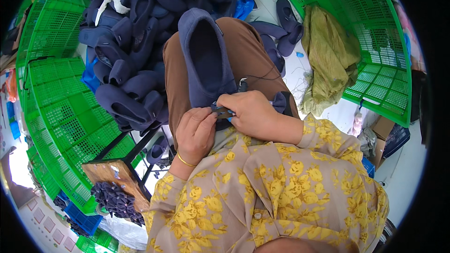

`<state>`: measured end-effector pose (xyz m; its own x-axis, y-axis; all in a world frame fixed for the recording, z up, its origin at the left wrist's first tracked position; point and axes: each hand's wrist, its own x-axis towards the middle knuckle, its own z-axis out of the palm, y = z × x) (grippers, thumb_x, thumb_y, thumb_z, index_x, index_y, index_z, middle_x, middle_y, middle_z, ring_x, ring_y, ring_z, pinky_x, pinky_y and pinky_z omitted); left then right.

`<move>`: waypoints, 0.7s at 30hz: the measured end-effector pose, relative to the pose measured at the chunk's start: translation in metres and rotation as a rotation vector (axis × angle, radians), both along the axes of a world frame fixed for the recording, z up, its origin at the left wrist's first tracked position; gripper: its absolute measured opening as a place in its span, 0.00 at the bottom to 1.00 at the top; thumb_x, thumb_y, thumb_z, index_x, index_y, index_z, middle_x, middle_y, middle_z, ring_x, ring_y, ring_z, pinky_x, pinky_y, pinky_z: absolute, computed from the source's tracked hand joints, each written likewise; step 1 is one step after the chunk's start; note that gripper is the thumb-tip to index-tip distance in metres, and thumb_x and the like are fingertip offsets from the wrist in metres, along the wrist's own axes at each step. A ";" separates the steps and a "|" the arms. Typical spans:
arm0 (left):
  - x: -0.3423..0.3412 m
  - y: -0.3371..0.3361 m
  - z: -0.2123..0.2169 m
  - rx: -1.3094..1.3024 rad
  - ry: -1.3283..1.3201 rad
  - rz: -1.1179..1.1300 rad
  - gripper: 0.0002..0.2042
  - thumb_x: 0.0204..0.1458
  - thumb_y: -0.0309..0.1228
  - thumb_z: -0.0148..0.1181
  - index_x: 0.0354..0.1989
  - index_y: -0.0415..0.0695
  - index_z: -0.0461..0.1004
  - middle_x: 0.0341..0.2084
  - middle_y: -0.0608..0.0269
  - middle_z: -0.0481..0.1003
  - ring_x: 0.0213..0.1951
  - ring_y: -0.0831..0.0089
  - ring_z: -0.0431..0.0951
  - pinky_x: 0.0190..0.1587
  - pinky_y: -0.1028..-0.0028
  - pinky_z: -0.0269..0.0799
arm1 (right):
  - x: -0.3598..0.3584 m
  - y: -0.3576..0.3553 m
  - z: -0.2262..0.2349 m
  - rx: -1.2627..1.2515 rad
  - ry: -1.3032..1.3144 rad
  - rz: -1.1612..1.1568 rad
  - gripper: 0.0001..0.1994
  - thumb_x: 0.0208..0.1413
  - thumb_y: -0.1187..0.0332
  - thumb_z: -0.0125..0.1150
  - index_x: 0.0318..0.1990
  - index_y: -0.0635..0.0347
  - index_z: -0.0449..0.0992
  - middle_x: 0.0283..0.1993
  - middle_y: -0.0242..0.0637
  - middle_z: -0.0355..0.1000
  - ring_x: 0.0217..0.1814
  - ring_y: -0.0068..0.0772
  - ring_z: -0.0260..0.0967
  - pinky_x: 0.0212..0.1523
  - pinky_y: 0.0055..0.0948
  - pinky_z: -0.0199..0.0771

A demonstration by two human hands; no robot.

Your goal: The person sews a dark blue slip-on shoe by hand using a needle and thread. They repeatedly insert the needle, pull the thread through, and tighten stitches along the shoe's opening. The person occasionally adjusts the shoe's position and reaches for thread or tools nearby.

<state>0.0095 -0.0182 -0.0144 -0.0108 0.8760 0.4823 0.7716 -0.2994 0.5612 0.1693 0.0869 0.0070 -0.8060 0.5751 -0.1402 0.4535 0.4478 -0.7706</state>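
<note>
I sit with both forearms drawn in across my front, elbows bent and out to the sides, so that my hands meet low over my lap. My left grip (pixel 196 131) comes up from below with its back showing, fingers bent and pointing up and inward, a gold bangle (pixel 186 160) around the wrist. My right grip (pixel 253 111) reaches in from the right, the forearm nearly level, the thumb laid forward toward the left fingertips.

My right grip is closed on a small dark tool (pixel 222 112) with blue parts; its full shape is hidden by my fingers. My left fingertips are drawn together at the tool's left end, but I cannot tell what they pinch.

The navy shoe (pixel 206 56) lies on my brown trousers (pixel 253 47), just beyond both grips, its opening facing up, its toe away from me and its heel end close by my fingers. Whether my fingers touch it I cannot tell. A dark thread (pixel 262 77) trails beyond my right grip.

Further out to the left is a heap of navy shoes (pixel 140 28); nearer me stands a wooden worktop (pixel 112 174) with dark fabric pieces (pixel 117 201) beside its surface.
</note>
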 end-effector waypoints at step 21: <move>0.004 0.000 0.008 0.030 0.047 -0.020 0.11 0.37 0.15 0.66 0.32 0.38 0.78 0.33 0.55 0.79 0.35 0.59 0.79 0.37 0.69 0.77 | 0.007 -0.018 -0.005 -0.068 0.052 -0.134 0.16 0.44 0.80 0.55 0.43 0.61 0.68 0.29 0.48 0.73 0.34 0.55 0.73 0.35 0.48 0.72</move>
<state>0.0139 -0.0184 -0.0067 0.0295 0.8611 0.5076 0.7905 -0.3309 0.5154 0.1767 0.0692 0.0020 -0.7301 0.6683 -0.1426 0.4644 0.3323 -0.8209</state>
